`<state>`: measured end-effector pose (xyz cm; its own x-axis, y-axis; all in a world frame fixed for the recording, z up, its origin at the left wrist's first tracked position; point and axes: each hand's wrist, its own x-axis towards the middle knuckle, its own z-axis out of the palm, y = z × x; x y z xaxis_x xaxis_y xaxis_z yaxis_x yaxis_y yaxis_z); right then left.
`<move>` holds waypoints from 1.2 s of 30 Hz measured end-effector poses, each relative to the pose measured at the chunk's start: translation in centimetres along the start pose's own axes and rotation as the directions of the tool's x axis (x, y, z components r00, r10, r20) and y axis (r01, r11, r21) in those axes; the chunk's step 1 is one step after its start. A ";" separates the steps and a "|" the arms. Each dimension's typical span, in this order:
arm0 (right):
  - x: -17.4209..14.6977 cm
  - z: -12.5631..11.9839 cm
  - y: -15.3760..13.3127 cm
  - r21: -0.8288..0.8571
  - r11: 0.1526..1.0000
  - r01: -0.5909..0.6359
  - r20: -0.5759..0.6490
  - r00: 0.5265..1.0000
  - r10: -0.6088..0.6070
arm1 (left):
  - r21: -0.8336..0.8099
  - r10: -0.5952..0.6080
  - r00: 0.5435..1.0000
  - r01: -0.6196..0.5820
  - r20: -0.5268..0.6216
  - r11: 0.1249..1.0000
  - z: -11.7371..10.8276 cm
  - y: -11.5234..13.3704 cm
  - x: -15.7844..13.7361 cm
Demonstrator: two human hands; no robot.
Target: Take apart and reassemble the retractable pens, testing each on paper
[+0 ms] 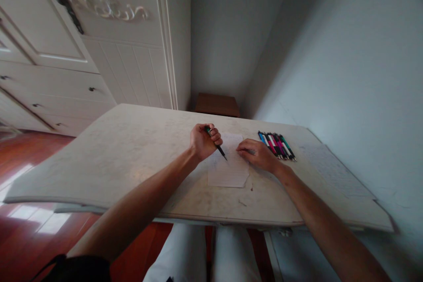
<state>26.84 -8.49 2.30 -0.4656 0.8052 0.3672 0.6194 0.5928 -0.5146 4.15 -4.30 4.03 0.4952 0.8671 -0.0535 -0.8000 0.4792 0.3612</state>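
My left hand (pixel 205 142) is closed around a dark pen (pixel 220 151) with a green part near its upper end. The pen slants down to the right, its tip over a sheet of paper (pixel 228 176) with faint writing; whether the tip touches cannot be made out. At the sheet's right edge rests my right hand (pixel 256 153), fingers loosely curled and thumb side toward the paper. I see nothing held in it. Just beyond that hand lies a row of several pens (pixel 277 144) in blue, white, pink, purple and green with black parts.
The white table (pixel 139 150) has a worn surface. Another written sheet (pixel 333 169) lies at its right by the wall (pixel 363 75). A white cabinet (pixel 132 66) stands behind on the left, and a brown box-like piece (pixel 217 105) sits beyond the far edge.
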 end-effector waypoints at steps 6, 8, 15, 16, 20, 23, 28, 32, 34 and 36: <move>0.1 0.1 -0.2 0.029 1.000 0.013 -0.048 0.999 -0.011 | -0.007 0.027 0.999 -0.027 -0.030 1.000 0.3 -0.1 0.1; 0.1 0.1 -0.2 0.029 0.999 0.018 -0.070 0.997 -0.016 | -0.022 0.053 0.997 -0.054 -0.061 0.998 0.4 0.0 0.1; 0.3 -0.1 -0.4 0.047 0.999 -0.015 -0.202 0.979 0.024 | -0.037 0.015 0.999 -0.017 -0.047 0.999 0.7 0.0 -0.2; 0.3 -0.1 -0.5 0.055 0.998 -0.018 -0.207 0.978 0.029 | -0.029 0.012 0.998 -0.014 -0.057 0.999 0.7 -0.1 -0.2; 0.6 0.5 -1.8 0.099 0.995 -0.023 -0.174 0.984 0.040 | 0.000 0.025 0.995 -0.025 -0.097 1.000 0.7 -0.4 0.2; 1.0 1.4 -3.1 0.118 0.993 0.013 -0.121 0.993 0.001 | 0.020 0.051 0.994 -0.049 -0.095 0.999 0.6 -0.5 0.4; 1.5 2.9 -4.5 0.065 0.998 -0.003 -0.111 0.994 0.010 | 0.069 0.117 0.990 -0.111 -0.081 0.991 0.8 -0.5 0.3; 1.5 2.8 -4.3 0.153 0.984 -0.093 -0.203 0.971 0.123 | 0.155 0.151 0.988 -0.143 -0.041 0.977 0.8 -0.2 0.3; 1.4 2.5 -3.8 0.240 0.962 -0.133 -0.266 0.944 0.197 | 0.278 0.175 0.984 -0.166 -0.010 0.946 0.7 0.1 0.5; 1.3 2.1 -3.1 0.322 0.932 -0.170 -0.328 0.903 0.278 | 0.464 0.208 0.978 -0.196 0.025 0.864 0.4 0.3 0.6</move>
<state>22.96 -9.33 2.75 -0.0405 0.8957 0.4428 0.4529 0.4115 -0.7909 4.36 -3.66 4.48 0.3263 0.9441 0.0463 -0.6312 0.1812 0.7542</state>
